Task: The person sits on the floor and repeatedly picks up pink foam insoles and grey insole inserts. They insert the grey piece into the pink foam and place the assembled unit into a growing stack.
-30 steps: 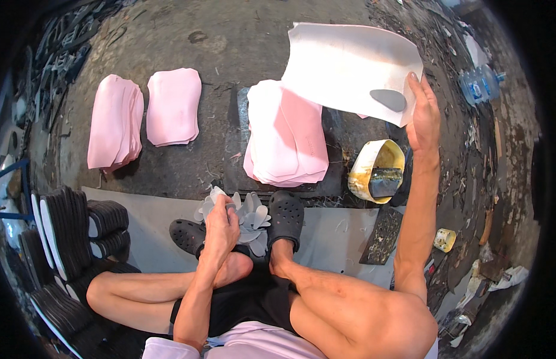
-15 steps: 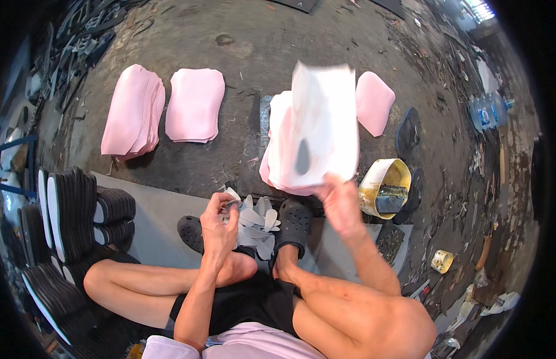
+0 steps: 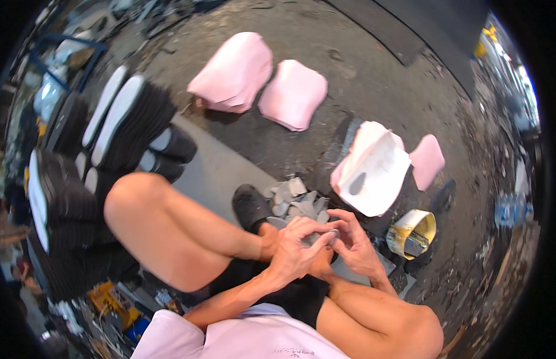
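My left hand (image 3: 299, 244) is closed on small grey oval pieces (image 3: 313, 239) in front of my lap. My right hand (image 3: 356, 251) meets it there, its thumb and fingertips pinched at the pieces' edge; fingers partly hide them. Just beyond my hands lies a loose pile of similar grey pieces (image 3: 305, 205) between my feet. To the right of that pile is a stack of pink sheets with a white top sheet (image 3: 383, 170); a single grey oval (image 3: 357, 183) rests on the white face.
Two pink stacks (image 3: 233, 75) (image 3: 294, 94) lie farther off, and a pink sheet (image 3: 428, 161) at right. A yellow-stained white tub (image 3: 402, 238) stands near my right knee. Black sole stacks (image 3: 128, 128) rise at left. A dark clog (image 3: 251, 206) is by my foot. A water bottle (image 3: 510, 209) lies far right.
My right hand has let go of the white sheet, now lying on the stack, and come to my left hand at the grey pieces. The view has turned and shifted left.
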The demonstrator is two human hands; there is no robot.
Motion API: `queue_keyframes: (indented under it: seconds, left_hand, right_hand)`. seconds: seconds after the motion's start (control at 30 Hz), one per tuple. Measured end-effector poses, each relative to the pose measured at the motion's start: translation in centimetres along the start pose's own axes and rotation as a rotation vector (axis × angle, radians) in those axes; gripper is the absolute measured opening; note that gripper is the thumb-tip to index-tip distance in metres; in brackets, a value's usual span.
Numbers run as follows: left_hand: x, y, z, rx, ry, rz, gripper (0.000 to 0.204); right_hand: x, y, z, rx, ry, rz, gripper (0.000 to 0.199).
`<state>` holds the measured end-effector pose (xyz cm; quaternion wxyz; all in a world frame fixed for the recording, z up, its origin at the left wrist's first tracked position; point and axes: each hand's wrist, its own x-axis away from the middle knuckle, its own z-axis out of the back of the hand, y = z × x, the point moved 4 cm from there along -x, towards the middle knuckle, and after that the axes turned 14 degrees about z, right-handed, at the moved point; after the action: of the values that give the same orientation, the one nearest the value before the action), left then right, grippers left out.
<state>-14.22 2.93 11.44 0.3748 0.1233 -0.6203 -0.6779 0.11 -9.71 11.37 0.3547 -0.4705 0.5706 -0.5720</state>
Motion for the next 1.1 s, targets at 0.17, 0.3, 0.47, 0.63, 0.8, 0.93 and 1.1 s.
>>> queue_keyframes:
  seconds: [0.17, 0.3, 0.47, 0.63, 0.8, 0.93, 1.1]
  left_hand:
    - [3.3, 4.1, 3.4, -0.043, 0.215, -0.146, 0.031]
    - [10.5, 7.9, 10.5, -0.174, 0.455, -0.707, 0.031]
    - [16.2, 1.6, 19.8, -0.170, 1.128, -0.742, 0.021]
    - [19.0, -18.9, 25.1, 0.085, 1.317, 0.257, 0.028]
    - [19.8, -30.3, 24.3, -0.620, 1.137, 0.262, 0.056]
    - [17.4, -30.8, 22.7, -0.618, 1.000, 0.574, 0.068]
    - [16.4, -30.5, 22.7, -0.636, 0.911, 0.782, 0.069]
  right_hand:
    - [-1.2, -1.0, -1.9, 0.045, -0.026, 0.034, 0.045]
    - [-0.8, 1.0, -1.5, -0.001, -0.022, -0.019, 0.029]
    - [0.6, 2.3, -1.0, -0.004, 0.019, -0.071, 0.024]
    - [1.3, 2.5, -0.6, 0.072, 0.054, -0.059, 0.027]
    - [1.4, 2.4, -1.0, 0.054, 0.067, -0.059, 0.028]
    - [1.7, 2.2, -0.2, 0.086, 0.084, -0.068, 0.027]
    - [1.6, 2.7, 0.2, 0.077, 0.075, -0.068, 0.027]
